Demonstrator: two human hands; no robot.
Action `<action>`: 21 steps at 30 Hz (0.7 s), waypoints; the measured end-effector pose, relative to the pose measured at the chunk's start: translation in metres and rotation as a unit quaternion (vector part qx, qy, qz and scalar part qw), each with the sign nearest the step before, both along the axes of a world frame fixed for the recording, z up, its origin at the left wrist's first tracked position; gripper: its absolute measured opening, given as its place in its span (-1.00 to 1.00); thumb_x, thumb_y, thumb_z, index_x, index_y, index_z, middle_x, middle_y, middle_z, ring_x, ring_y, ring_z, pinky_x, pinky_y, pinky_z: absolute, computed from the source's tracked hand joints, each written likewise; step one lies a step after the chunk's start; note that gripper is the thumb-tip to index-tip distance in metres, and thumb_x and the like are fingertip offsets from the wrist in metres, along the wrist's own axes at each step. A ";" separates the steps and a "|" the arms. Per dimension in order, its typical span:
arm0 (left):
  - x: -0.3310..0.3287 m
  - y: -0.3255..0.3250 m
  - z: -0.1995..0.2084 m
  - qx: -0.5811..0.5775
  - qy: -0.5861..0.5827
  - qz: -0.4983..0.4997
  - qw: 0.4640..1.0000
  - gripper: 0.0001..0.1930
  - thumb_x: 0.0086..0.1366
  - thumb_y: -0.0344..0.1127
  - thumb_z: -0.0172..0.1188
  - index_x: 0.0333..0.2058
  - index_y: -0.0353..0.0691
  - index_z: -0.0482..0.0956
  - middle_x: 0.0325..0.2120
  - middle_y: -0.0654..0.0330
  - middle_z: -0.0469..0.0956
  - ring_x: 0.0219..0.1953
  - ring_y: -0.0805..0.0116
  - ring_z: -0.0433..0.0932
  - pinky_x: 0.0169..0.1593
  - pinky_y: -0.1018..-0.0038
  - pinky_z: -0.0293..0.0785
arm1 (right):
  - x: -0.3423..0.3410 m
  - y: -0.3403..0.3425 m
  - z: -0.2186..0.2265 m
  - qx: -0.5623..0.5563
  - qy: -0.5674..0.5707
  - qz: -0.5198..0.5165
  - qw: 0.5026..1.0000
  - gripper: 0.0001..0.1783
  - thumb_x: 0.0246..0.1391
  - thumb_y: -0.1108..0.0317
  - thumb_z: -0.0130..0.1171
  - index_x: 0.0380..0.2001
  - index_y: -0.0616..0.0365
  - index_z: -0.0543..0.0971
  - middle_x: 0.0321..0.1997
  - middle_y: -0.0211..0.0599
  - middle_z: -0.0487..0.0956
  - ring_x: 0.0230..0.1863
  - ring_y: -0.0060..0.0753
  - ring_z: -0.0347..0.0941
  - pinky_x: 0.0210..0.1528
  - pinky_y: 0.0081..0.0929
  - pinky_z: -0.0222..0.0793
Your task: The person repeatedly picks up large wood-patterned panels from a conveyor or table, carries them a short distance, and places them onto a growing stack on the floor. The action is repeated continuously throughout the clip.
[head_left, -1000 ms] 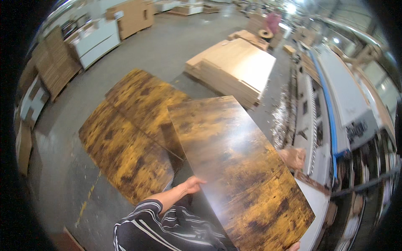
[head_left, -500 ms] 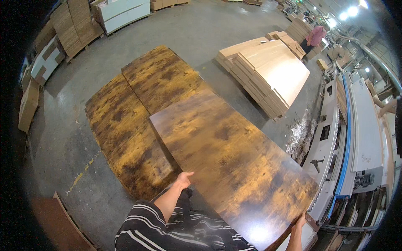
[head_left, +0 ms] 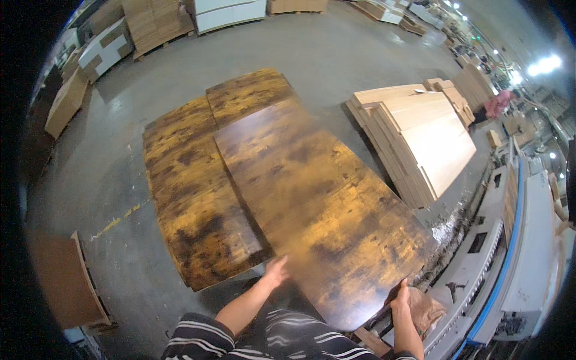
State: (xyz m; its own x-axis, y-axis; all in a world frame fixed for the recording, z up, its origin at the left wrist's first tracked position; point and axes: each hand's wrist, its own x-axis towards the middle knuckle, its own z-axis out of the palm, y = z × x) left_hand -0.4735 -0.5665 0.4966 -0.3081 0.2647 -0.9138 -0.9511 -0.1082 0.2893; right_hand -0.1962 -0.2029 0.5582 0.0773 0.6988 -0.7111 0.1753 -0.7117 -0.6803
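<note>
- You appeared to be partway through handling the loose wood-grain panel [head_left: 324, 198], with the step in hand judged to be steadying and guiding it by its edges.
- Your right hand [head_left: 402, 295] was pinching the panel near its close right corner, the thumb side showing at the edge and the other fingers hidden underneath.
- Your left hand [head_left: 276, 271] was at the panel's left edge, toward your body; blur and the angle hid its fingers, so you could not tell whether it pinched the edge or only pressed against it.
- The panel lay between your two hands and stretched away ahead of them, its far left part overlapping the matching wood-grain boards [head_left: 195, 186] in view; whether it touched them could not be told.
- As a judgement, the next move called for both edges to be supported evenly, the panel kept level and its far corner watched against scraping those boards.
- The pale board stack [head_left: 432, 132] stood beyond the panel to the right, well apart from your hands, and the long grey machine [head_left: 465, 264] ran along your right side.
</note>
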 end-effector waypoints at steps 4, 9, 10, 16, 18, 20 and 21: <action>0.039 0.001 -0.025 0.068 -0.033 0.009 0.997 -0.41 0.22 -0.20 0.15 0.13 -0.31 0.12 0.13 -0.16 0.13 0.15 -0.11 0.20 0.09 0.03 0.37 | -0.060 0.009 -0.067 -0.050 0.111 0.031 0.992 -0.46 0.17 -0.07 -0.07 -0.09 0.24 0.42 -0.07 -0.30 0.48 -0.09 -0.23 0.40 0.01 -0.25 0.29; 0.046 0.035 -0.069 -0.127 0.001 0.128 0.984 -0.67 0.24 -0.31 0.13 -0.04 -0.28 0.37 -0.10 0.08 0.38 -0.25 0.16 0.45 -0.13 0.20 0.55 | -0.092 0.003 -0.140 -0.085 0.136 0.052 0.986 -0.47 0.18 -0.06 -0.09 -0.04 0.20 0.41 -0.03 -0.32 0.47 -0.02 -0.24 0.38 0.06 -0.25 0.27; 0.043 0.038 -0.076 -0.167 0.002 0.148 0.975 -0.74 0.21 -0.31 0.18 -0.15 -0.23 0.46 -0.23 0.16 0.44 -0.36 0.27 0.41 -0.22 0.29 0.53 | -0.095 -0.002 -0.152 -0.080 0.171 0.046 0.981 -0.47 0.19 -0.05 -0.11 -0.04 0.20 0.41 -0.02 -0.31 0.47 -0.01 -0.25 0.37 0.06 -0.26 0.27; 0.026 0.039 -0.128 -0.208 0.066 0.199 0.955 -0.67 0.15 -0.29 0.26 -0.12 -0.24 0.47 -0.19 0.16 0.47 -0.25 0.26 0.43 -0.16 0.28 0.41 | -0.107 -0.002 -0.214 -0.220 0.126 0.069 0.965 -0.42 0.18 -0.13 -0.16 -0.01 0.16 0.33 0.01 -0.29 0.36 0.02 -0.24 0.29 0.05 -0.17 0.20; 0.025 0.036 -0.149 -0.208 0.115 0.178 0.955 -0.41 0.16 -0.31 0.23 0.14 -0.31 0.23 0.07 0.01 0.32 0.08 0.16 0.33 0.06 0.25 0.35 | -0.112 -0.001 -0.227 -0.283 0.087 0.090 0.951 -0.28 0.17 -0.19 -0.21 0.21 0.10 0.13 0.32 -0.22 0.11 0.25 -0.12 0.13 0.24 -0.01 -0.02; 0.041 0.042 -0.162 -0.259 0.144 0.135 0.946 -0.30 0.15 -0.35 0.23 0.20 -0.32 0.07 0.14 -0.09 0.22 0.15 0.15 0.27 0.12 0.29 0.27 | -0.115 0.004 -0.230 -0.330 0.050 0.163 0.928 -0.24 0.18 -0.12 -0.18 0.28 0.10 -0.06 0.35 -0.14 0.01 0.27 0.01 0.10 0.23 -0.02 0.04; 0.049 0.045 -0.167 -0.279 0.164 0.117 0.939 -0.24 0.15 -0.36 0.23 0.23 -0.32 -0.01 0.17 -0.13 0.16 0.18 0.14 0.24 0.14 0.31 0.23 | -0.117 0.009 -0.230 -0.354 0.036 0.211 0.911 -0.23 0.19 -0.10 -0.16 0.29 0.11 -0.09 0.34 -0.11 0.05 0.25 0.03 0.12 0.22 -0.03 0.07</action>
